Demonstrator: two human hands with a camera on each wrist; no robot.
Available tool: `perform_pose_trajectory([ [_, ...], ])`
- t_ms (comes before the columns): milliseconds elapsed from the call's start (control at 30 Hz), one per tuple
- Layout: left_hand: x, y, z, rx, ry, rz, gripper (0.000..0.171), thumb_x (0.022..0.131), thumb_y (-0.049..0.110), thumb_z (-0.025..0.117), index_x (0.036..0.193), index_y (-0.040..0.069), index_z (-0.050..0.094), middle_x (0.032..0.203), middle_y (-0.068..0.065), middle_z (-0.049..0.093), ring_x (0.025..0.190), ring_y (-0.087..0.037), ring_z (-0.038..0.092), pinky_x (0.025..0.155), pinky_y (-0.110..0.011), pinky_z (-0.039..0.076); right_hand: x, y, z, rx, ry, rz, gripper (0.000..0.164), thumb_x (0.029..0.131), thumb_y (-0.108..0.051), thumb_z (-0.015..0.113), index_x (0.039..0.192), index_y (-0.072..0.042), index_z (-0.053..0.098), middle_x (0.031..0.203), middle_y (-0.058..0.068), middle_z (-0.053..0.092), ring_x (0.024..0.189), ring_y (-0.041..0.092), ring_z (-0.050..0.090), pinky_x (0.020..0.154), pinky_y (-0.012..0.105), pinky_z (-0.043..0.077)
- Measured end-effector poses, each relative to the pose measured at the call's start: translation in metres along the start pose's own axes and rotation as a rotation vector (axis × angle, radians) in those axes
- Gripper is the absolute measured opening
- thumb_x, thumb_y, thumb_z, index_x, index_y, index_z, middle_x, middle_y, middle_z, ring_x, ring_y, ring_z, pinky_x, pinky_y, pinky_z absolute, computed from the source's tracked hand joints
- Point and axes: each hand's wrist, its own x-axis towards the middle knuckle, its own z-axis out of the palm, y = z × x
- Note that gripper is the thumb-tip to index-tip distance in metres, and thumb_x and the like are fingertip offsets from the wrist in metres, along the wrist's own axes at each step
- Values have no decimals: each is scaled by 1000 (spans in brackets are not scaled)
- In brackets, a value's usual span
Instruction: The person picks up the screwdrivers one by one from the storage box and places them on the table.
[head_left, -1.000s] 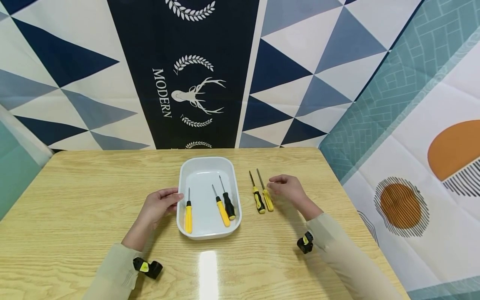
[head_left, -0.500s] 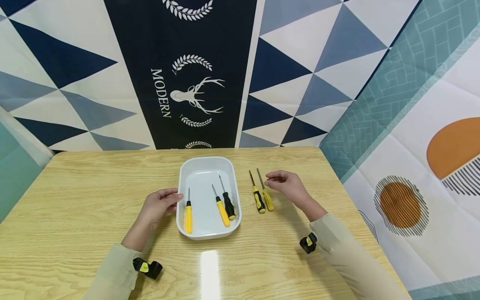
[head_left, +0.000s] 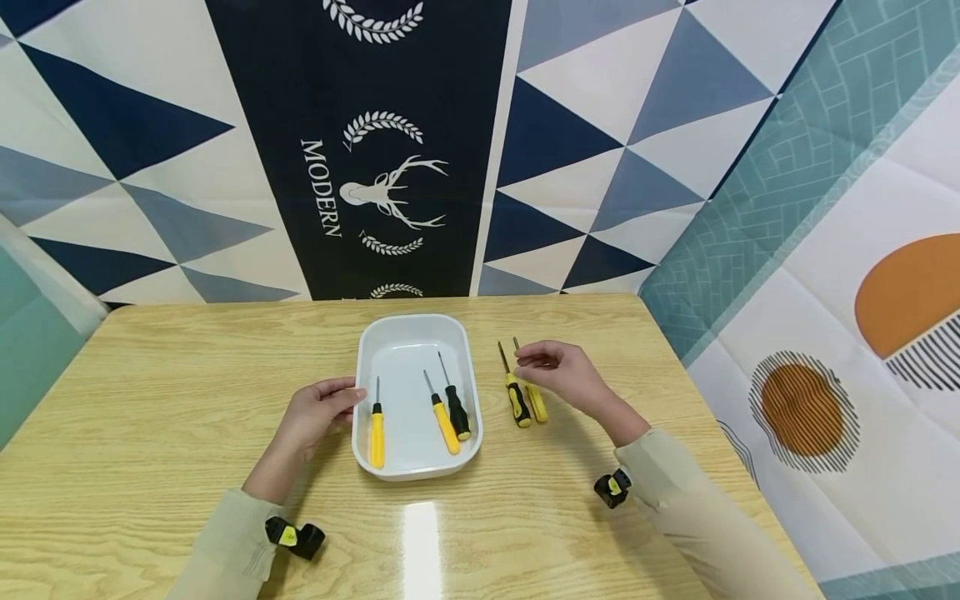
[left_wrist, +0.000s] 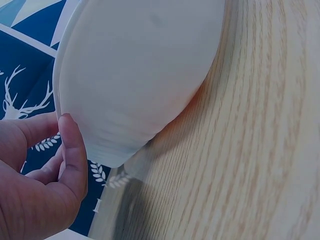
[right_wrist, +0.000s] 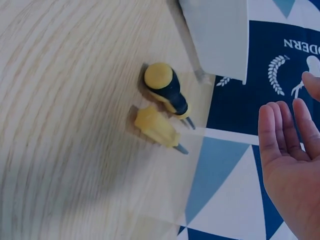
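Beige cloth of my left sleeve (head_left: 228, 537) leads up from the lower left to my left hand (head_left: 317, 415), which pinches the left rim of the white tray (head_left: 405, 392) between thumb and fingers; the tray sits near the middle of the wood-grain worktop (head_left: 172, 400); inside it, along the left wall, lies a yellow-handled screwdriver (head_left: 377, 435), its shaft pointing away from me; well apart from that, towards the right wall, lies a slanted yellow screwdriver (head_left: 446, 427), and just beside it a black screwdriver (head_left: 457, 413); right of the tray, on the worktop, rests a black-and-yellow screwdriver (head_left: 517, 402); beside it lies an all-yellow screwdriver (head_left: 537, 405), partly hidden by my right hand (head_left: 562, 373); this hand hovers over it, fingers loosely bent and together, thumb apart, the grasp unfilled; the right wrist view shows space between my fingers and both those tools.
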Motion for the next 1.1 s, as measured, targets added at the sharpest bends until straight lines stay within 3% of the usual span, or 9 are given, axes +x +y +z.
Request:
perform_pose_trajectory([
  [133, -1, 0, 0, 5, 1, 1, 48, 90, 24, 63, 129, -2, 51, 114, -12, 60, 79, -5, 59, 69, -18, 54, -1, -4, 2, 0, -25, -17, 36, 85, -22, 69, 116, -4, 62, 109, 12, 64, 92, 16, 61, 77, 25, 53],
  [300, 0, 0, 0, 4, -3, 3, 50, 90, 26, 64, 129, -1, 51, 113, -11, 61, 79, -4, 58, 69, -17, 53, -2, -9, 5, 3, -45, -29, 34, 85, -19, 69, 115, -3, 63, 104, 11, 64, 88, 15, 61, 77, 30, 54],
  [433, 0, 0, 0, -2, -6, 3, 50, 89, 26, 64, 129, -1, 51, 113, -10, 60, 79, -3, 58, 70, -16, 53, -3, -11, 6, 1, -57, -36, 33, 85, -19, 70, 113, -4, 63, 104, 10, 64, 89, 15, 61, 75, 23, 53],
  [700, 0, 0, 0, -5, -8, 6, 50, 89, 26, 64, 129, -1, 51, 112, -10, 60, 79, -4, 59, 70, -17, 53, -3, -14, 11, -2, -84, -58, 31, 84, -18, 70, 113, -5, 63, 110, 18, 62, 90, 16, 60, 77, 23, 53],
  [933, 0, -1, -1, -17, -11, 11, 50, 89, 25, 64, 129, -2, 51, 107, -7, 62, 76, -3, 58, 69, -17, 54, -3, -19, 18, 9, -101, -67, 31, 84, -16, 71, 113, -5, 64, 106, 12, 63, 91, 17, 60, 77, 23, 53],
  [1100, 0, -1, 0, -14, -9, 11, 49, 90, 25, 64, 129, -2, 51, 108, -8, 61, 77, -4, 58, 69, -17, 54, -3, -20, 21, 20, -111, -62, 32, 84, -15, 71, 112, -5, 63, 108, 17, 62, 91, 17, 60, 77, 22, 53],
])
